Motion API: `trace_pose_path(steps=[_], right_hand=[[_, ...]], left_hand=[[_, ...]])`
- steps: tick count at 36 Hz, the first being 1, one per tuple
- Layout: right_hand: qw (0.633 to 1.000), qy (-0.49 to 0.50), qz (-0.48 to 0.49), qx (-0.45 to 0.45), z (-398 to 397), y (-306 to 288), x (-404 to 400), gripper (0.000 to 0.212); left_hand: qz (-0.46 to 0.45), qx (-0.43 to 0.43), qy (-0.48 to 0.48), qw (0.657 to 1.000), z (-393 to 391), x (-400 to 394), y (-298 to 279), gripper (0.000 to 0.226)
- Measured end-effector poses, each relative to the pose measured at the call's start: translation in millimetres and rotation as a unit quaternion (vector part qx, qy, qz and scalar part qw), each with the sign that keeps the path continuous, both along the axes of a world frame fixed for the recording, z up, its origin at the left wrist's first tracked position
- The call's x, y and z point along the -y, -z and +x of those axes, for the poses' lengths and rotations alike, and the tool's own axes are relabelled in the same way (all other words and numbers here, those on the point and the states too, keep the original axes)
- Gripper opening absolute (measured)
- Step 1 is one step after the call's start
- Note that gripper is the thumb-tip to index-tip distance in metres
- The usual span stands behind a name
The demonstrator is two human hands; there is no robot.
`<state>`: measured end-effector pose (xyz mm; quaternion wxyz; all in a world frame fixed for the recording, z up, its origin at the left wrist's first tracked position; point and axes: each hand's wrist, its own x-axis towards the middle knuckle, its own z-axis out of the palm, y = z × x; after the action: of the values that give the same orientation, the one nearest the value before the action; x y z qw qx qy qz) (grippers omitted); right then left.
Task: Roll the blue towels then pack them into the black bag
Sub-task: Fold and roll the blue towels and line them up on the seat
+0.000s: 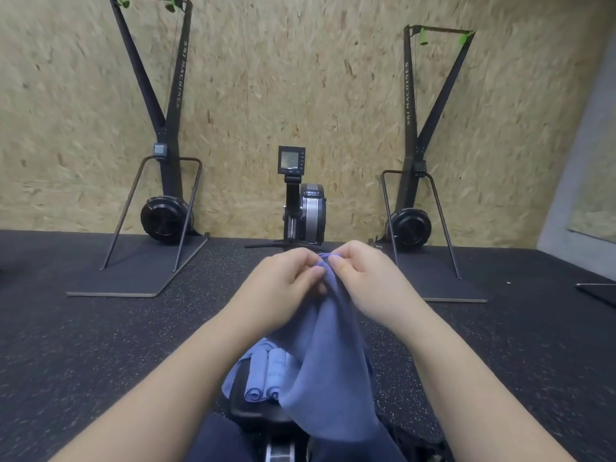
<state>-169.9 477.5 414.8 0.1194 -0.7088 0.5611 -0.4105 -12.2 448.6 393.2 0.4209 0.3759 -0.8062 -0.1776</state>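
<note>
A blue towel point(328, 368) hangs in front of me, held up by its top edge. My left hand point(283, 288) and my right hand point(365, 281) pinch that edge close together, fingers curled on the cloth. Below the hanging towel lie two rolled blue towels point(263, 378) side by side on a black seat-like surface point(253, 411), with more loose blue cloth point(233, 378) under them. The black bag is partly visible as dark fabric at the lower right point(413, 441), mostly hidden by the towel and my arm.
A rowing machine point(301, 208) stands straight ahead against the chipboard wall. Two ski machines point(166, 201) point(416, 208) on flat bases flank it. The floor is black speckled rubber point(100, 345). My dark trouser legs point(216, 441) show at the bottom.
</note>
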Motion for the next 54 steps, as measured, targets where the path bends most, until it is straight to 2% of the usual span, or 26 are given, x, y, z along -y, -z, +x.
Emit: trace_pose_path(steps=[7,15,19,22,26,28,30,32,36,41,46,54], right_hand=[[0.999,-0.040,0.014,-0.028,3.9,-2.5,-9.6,0.013],[0.996,-0.060,0.018,-0.062,7.7,-5.8,-15.3,0.018],[0.996,-0.069,0.025,-0.040,8.5,-6.5,-18.5,0.021],[0.994,-0.097,0.038,0.022,8.3,-6.4,-20.8,0.025],[0.986,-0.132,0.049,0.092,8.0,-3.2,-20.6,0.005],[0.983,-0.143,0.030,0.112,7.7,0.3,-17.2,0.007],[0.978,-0.145,0.014,0.149,8.3,4.1,-12.8,0.009],[0.973,-0.143,-0.001,0.183,9.5,8.5,-8.0,0.011],[0.975,-0.107,-0.034,0.194,8.2,16.4,0.5,0.012],[0.971,-0.078,-0.051,0.220,-0.1,20.2,9.7,0.011],[0.965,-0.075,-0.062,0.243,-10.0,22.5,14.5,0.013],[0.953,-0.064,-0.067,0.289,-27.9,22.6,21.6,0.014]], left_hand=[[-0.145,0.047,-0.059,0.987,1.5,-0.8,0.7,0.010],[-0.211,0.069,-0.072,0.972,6.6,2.2,-0.2,0.020],[-0.214,0.030,-0.063,0.974,6.3,-2.5,-1.8,0.020],[-0.180,-0.014,-0.068,0.981,5.9,-6.8,-4.1,0.022],[-0.103,-0.099,-0.053,0.988,5.5,-10.5,-6.5,0.018],[-0.073,-0.146,-0.024,0.986,5.0,-12.2,-6.3,0.018],[-0.077,-0.154,-0.014,0.985,4.8,-13.3,-5.9,0.020],[-0.102,-0.135,-0.017,0.986,5.4,-13.0,-5.6,0.020],[-0.118,-0.094,-0.017,0.988,11.4,-8.1,0.0,0.028],[-0.150,-0.004,-0.040,0.988,26.0,3.8,9.8,0.021],[-0.102,0.103,-0.050,0.988,38.6,15.1,23.0,0.045],[-0.089,0.244,-0.069,0.963,61.2,28.3,33.1,0.059]])
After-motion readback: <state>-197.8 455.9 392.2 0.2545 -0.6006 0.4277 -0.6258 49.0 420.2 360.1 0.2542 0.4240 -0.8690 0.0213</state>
